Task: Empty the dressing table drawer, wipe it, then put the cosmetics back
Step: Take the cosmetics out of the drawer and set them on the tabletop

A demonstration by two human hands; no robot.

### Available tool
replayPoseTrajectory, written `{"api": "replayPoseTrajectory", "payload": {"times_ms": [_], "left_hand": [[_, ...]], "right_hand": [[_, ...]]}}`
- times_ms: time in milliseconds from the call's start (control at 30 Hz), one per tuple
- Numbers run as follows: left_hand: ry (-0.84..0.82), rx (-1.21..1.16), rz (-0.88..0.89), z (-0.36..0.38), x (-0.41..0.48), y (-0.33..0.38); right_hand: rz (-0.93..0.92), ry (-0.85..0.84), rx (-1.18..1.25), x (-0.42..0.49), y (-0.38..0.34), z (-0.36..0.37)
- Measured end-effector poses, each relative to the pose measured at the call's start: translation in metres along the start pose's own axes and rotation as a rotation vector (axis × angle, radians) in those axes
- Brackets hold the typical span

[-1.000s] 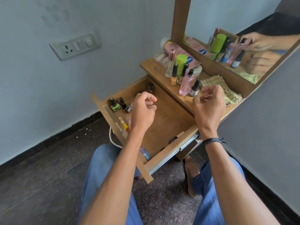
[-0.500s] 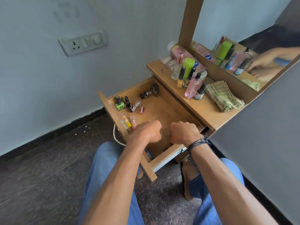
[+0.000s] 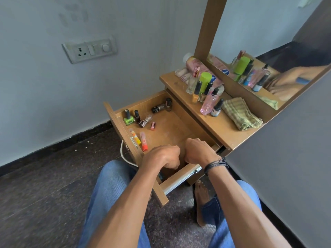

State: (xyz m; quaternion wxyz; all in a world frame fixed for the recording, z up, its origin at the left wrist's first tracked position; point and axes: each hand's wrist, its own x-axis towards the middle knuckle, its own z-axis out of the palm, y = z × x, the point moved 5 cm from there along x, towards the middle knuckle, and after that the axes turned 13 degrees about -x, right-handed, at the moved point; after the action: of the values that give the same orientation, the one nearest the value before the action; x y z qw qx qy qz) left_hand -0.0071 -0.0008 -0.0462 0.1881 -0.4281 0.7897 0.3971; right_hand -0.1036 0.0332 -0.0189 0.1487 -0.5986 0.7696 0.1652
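Note:
The wooden drawer (image 3: 179, 126) stands pulled out. At its far end are a green nail polish (image 3: 128, 119), a dark polish bottle (image 3: 137, 116), two lying bottles (image 3: 161, 107) and a small pink lipstick (image 3: 153, 125). A yellow tube (image 3: 135, 138) and an orange tube (image 3: 144, 142) lie by the front panel. My left hand (image 3: 164, 158) and my right hand (image 3: 198, 151) reach side by side into the drawer's near end, fingers curled downward. What lies under them is hidden.
On the dressing table top (image 3: 222, 129) stand several bottles, among them a pink one (image 3: 208, 102) and a green-capped can (image 3: 205, 81). A folded checked cloth (image 3: 240, 113) lies beside them, below the mirror (image 3: 268, 42). A white cable (image 3: 123, 154) hangs under the drawer.
Both hands have come down from above the drawer and table edge into the drawer's near end. Over the last half second they have barely moved.

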Motion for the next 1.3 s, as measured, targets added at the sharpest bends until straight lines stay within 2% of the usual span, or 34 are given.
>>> {"api": "replayPoseTrajectory", "payload": {"times_ms": [100, 267, 367, 667, 867, 1300], "left_hand": [[-0.05, 0.012, -0.05, 0.0, 0.002, -0.007], [-0.145, 0.172, -0.157, -0.006, -0.007, -0.019], [-0.154, 0.239, -0.2, -0.008, -0.014, -0.018], [-0.108, 0.256, -0.219, -0.011, -0.021, -0.015], [-0.105, 0.24, -0.222, -0.011, -0.015, -0.021], [-0.125, 0.209, -0.222, -0.01, -0.016, -0.02]], "right_hand": [[0.081, 0.083, 0.214, -0.01, 0.014, -0.013], [0.293, 0.526, 0.528, -0.044, 0.062, -0.069], [0.414, 0.659, 0.619, -0.044, 0.086, -0.076], [0.467, 0.769, 0.754, -0.024, 0.09, -0.052], [0.51, 0.822, 0.756, -0.025, 0.087, -0.047], [0.48, 0.779, 0.78, -0.018, 0.091, -0.054]]}}
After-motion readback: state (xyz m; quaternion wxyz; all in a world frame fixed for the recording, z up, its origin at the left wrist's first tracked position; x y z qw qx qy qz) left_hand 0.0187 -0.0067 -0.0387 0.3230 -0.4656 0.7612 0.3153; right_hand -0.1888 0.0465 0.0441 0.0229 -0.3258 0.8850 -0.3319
